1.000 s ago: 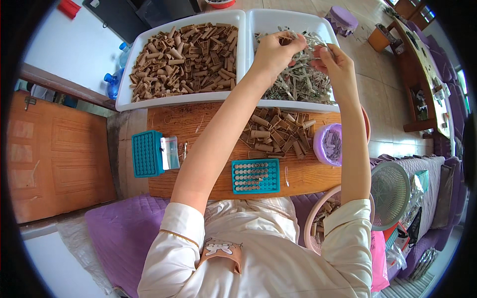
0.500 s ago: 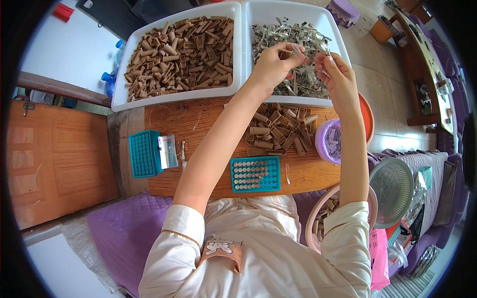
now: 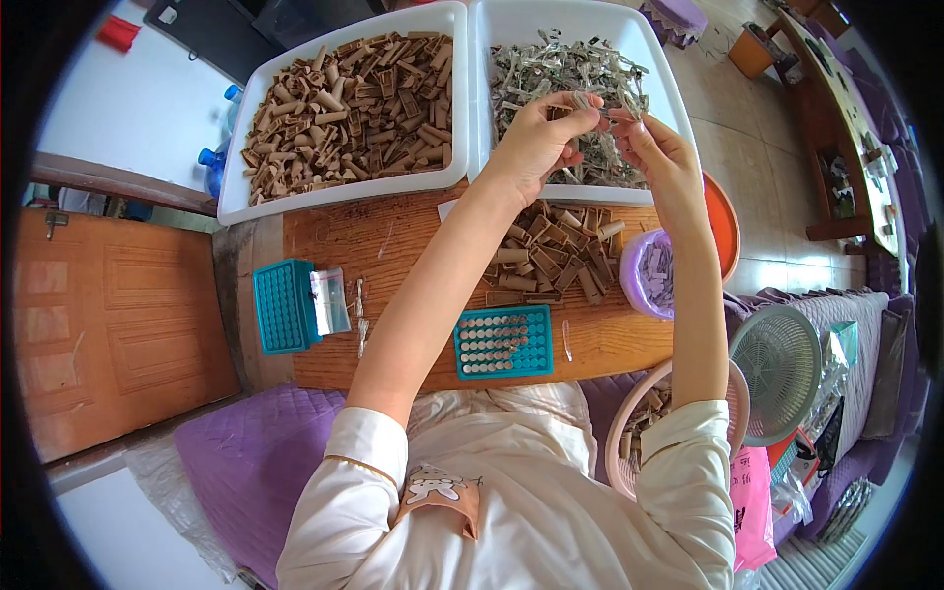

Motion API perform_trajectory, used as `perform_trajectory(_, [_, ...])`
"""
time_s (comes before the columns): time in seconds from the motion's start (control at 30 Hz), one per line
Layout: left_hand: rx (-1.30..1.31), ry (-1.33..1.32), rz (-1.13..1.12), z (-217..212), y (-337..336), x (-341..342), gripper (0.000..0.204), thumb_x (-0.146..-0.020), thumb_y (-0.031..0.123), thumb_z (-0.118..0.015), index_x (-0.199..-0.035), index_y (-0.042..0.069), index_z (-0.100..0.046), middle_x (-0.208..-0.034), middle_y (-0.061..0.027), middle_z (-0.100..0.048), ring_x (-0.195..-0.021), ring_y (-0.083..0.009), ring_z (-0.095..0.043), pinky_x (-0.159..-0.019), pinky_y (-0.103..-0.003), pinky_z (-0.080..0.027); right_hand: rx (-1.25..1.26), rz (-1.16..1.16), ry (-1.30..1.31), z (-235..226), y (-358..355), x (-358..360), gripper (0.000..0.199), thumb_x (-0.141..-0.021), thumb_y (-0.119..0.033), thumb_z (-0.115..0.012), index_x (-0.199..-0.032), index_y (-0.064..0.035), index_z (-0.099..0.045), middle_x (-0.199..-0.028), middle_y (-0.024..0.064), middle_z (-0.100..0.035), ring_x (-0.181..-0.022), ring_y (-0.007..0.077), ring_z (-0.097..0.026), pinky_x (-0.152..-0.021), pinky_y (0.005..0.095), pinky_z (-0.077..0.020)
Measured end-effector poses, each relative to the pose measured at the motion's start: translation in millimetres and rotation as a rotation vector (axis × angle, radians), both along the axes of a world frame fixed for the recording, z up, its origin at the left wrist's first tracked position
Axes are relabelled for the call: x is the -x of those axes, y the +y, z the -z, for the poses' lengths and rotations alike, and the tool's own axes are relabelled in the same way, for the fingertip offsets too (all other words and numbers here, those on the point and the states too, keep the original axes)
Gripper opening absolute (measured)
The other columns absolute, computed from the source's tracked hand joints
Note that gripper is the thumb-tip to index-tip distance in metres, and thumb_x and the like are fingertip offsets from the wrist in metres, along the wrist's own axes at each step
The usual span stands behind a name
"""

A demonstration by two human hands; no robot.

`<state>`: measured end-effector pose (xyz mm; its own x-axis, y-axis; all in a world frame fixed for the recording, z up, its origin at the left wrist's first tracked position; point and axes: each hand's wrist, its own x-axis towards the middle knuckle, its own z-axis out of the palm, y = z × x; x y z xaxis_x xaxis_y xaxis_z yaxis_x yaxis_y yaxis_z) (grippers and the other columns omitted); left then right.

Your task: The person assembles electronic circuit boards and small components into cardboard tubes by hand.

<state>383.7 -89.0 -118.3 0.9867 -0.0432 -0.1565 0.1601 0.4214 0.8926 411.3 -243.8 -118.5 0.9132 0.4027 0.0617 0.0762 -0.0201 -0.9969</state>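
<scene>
Both hands are raised over a white tub point(image 3: 678, 108) heaped with thin silvery pieces point(image 3: 536, 74). My left hand point(image 3: 539, 143) is closed in a pinch, with a small clear-silvery piece point(image 3: 582, 101) at its fingertips. Close beside it, my right hand point(image 3: 661, 152) also pinches, and another thin silvery piece seems to stick up from its fingers; the pile behind blurs its outline. The fingertips of the two hands nearly meet. Below them on the wooden table point(image 3: 393, 236) lies a loose heap of brown half-round plastic shells point(image 3: 551, 258).
A second white tub point(image 3: 231, 187) holds many brown shells. Near the table's front edge sits a teal tray point(image 3: 531, 359) partly filled with silvery discs; another teal tray point(image 3: 285, 305) stands left. At right are a purple-lined tub point(image 3: 634, 285), a pink basket point(image 3: 624, 423) and a grey colander point(image 3: 777, 374).
My right hand has come slightly left, bringing its fingertips nearer to those of my left hand. The left hand stays in about the same place, still pinching.
</scene>
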Motion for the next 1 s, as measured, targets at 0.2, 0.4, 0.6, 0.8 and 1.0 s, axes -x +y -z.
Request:
perform_trajectory(0.2, [0.105,-0.015,0.051,-1.7,-2.2,1.0,0.019,-0.076,0.015,-0.055,-0.093,0.007,-0.054,-0.075,-0.0005,-0.056,-0.046,-0.0003,-0.034,-0.048,-0.018,-0.037,-0.051,0.049,0.013,3.7,-2.9,-2.4,0.026,-0.085,-0.021,-0.043,-0.099,-0.0022,-0.053,-0.086,0.0031,-0.056,-0.078,0.0083,-0.051,-0.07,0.0214,-0.0402])
perform_trajectory(0.4, [-0.014,-0.064,0.052,-2.1,7.2,3.6,0.019,-0.076,0.015,-0.055,-0.094,0.006,-0.054,-0.078,-0.0015,-0.057,-0.047,0.0001,-0.036,-0.051,-0.017,-0.038,-0.411,0.155,0.202,9.0,-4.1,-7.1,0.02,-0.086,-0.019,-0.041,-0.093,-0.0023,-0.049,-0.087,0.0077,-0.057,-0.079,0.0147,-0.055,-0.071,0.0247,-0.0427])
perform_trajectory(0.6, [-0.276,-0.218,0.043,1.5,12.2,4.2,0.02,-0.077,0.017,-0.056,-0.094,0.006,-0.054,-0.083,-0.0036,-0.058,-0.052,-0.0022,-0.041,-0.053,-0.017,-0.039,-0.542,0.217,0.207,11.0,-3.6,-8.2,0.017,-0.086,-0.018,-0.041,-0.09,-0.0035,-0.049,-0.085,0.0075,-0.056,-0.077,0.0145,-0.055,-0.067,0.0248,-0.0438])
perform_trajectory(0.8, [-0.362,-0.257,0.02,3.3,11.1,8.8,0.031,-0.076,0.018,-0.058,-0.103,0.006,-0.048,-0.08,-0.0049,-0.059,-0.056,-0.0042,-0.044,-0.053,-0.018,-0.038,-0.52,0.155,0.204,9.7,0.9,-3.2,0.017,-0.086,-0.018,-0.042,-0.09,-0.0037,-0.05,-0.081,0.0054,-0.055,-0.065,0.0079,-0.049,-0.06,0.02,-0.0411])
perform_trajectory(1.0, [-0.307,-0.278,0.058,1.8,8.6,15.8,0.048,-0.075,0.018,-0.06,-0.117,0.009,-0.037,-0.077,-0.0067,-0.06,-0.052,-0.0041,-0.042,-0.052,-0.018,-0.039,-0.391,0.046,0.189,4.2,8.1,4.2,0.019,-0.086,-0.018,-0.04,-0.09,-0.0026,-0.051,-0.078,0.0027,-0.053,-0.057,0.0053,-0.04,-0.055,0.0176,-0.0359])
